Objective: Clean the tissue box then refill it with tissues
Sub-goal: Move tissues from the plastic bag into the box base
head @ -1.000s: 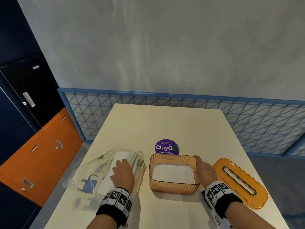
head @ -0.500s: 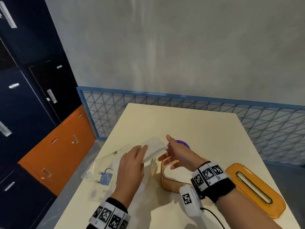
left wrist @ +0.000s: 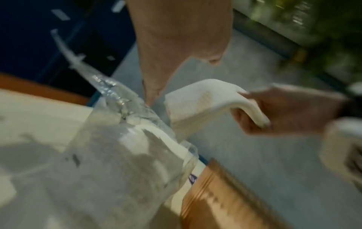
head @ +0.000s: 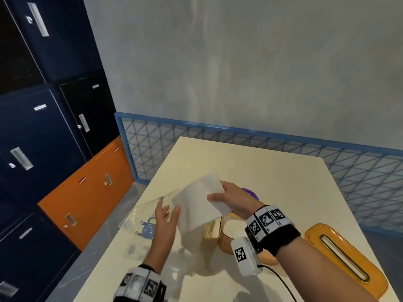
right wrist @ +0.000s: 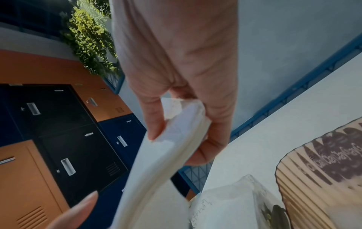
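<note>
My right hand (head: pixel 218 191) grips a thick white tissue stack (head: pixel 196 205) above the table, thumb on top and fingers underneath. The stack bends over that hand (left wrist: pixel 254 114) and its near end still sits in the mouth of a clear plastic pack (head: pixel 141 221). My left hand (head: pixel 169 211) rests with straight fingers on the pack's open end. The orange tissue box base (head: pixel 224 236) stands open just right of the pack, partly hidden by my right wrist. Its orange slotted lid (head: pixel 349 264) lies flat at the right.
A purple round sticker (head: pixel 250 191) shows behind my right hand. The cream table (head: pixel 239 162) runs back to a blue mesh railing (head: pixel 261 138). Navy and orange lockers (head: pixel 43 149) stand along the left, past the table's left edge.
My right hand left the box base, crossed to the pack and took hold of the tissue stack, which now rises out of the pack. My left hand shifted to the pack's opening.
</note>
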A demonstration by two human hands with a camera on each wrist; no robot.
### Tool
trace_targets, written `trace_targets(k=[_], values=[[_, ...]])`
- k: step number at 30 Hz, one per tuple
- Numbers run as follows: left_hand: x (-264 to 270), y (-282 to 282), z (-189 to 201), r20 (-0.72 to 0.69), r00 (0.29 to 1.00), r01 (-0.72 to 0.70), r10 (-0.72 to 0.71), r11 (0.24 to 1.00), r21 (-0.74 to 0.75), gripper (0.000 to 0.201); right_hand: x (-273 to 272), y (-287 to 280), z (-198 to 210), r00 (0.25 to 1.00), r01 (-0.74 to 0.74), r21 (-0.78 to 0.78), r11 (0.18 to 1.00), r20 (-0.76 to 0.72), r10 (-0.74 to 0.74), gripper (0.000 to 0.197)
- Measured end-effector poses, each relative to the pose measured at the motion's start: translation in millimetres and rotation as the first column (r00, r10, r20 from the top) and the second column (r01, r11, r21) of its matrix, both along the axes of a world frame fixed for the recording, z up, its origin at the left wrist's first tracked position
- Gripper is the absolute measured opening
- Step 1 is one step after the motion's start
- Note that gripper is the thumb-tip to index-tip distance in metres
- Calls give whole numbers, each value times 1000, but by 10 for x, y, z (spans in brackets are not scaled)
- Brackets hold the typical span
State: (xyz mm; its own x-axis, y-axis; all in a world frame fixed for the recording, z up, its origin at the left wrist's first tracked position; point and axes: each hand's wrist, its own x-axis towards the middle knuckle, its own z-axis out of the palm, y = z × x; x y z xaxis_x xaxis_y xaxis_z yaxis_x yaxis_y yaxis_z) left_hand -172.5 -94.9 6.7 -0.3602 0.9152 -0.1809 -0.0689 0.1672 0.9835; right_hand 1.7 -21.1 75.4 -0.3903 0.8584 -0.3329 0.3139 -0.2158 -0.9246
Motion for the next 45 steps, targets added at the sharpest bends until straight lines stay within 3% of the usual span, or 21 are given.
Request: trace_targets(k=[2,4,7,10,16,20,26,29,37,40,45], values=[[-112,114,-16,276,961,40,-15,996,-84,61,-1,20,-16,999,-33,-13,999,-42,33,41],[-185,175,-4,384,916,141,-113,989,-44,52,-14,29,-32,994,-41,-22,999,-103,38,43],[-260,195,119,279,953,118,-116,993,10,39,-36,17,-80,993,36,8,999,-109,-35,41],[-338,173,154,54,998,42,-45,997,64,33,-54,24,-192,994,105,54,993,-46,-103,38],[-315,38,53,-188,982,-13,34,994,111,34,-144,-27,-420,993,117,118,986,-33,-114,21],[-233,-36,-149,-205,979,-1,4,1000,13,38,-196,-106,-657,987,144,109,984,51,-150,23],[-187,42,-155,-242,969,-42,42,999,5,29,-291,-89,-614,981,138,137,981,117,-154,34],[-178,34,-135,-246,969,0,-6,1000,-28,28,-307,-92,-632,971,106,118,987,204,-128,41],[-122,198,96,-329,942,-16,59,991,132,13,-13,-46,-334,960,257,97,961,86,-266,28],[112,379,177,-375,926,72,-38,994,78,8,393,-68,-197,937,322,70,944,122,-328,23],[685,542,142,-379,879,278,-288,957,-83,19,1046,-194,-222,856,389,10,921,367,-365,18]])
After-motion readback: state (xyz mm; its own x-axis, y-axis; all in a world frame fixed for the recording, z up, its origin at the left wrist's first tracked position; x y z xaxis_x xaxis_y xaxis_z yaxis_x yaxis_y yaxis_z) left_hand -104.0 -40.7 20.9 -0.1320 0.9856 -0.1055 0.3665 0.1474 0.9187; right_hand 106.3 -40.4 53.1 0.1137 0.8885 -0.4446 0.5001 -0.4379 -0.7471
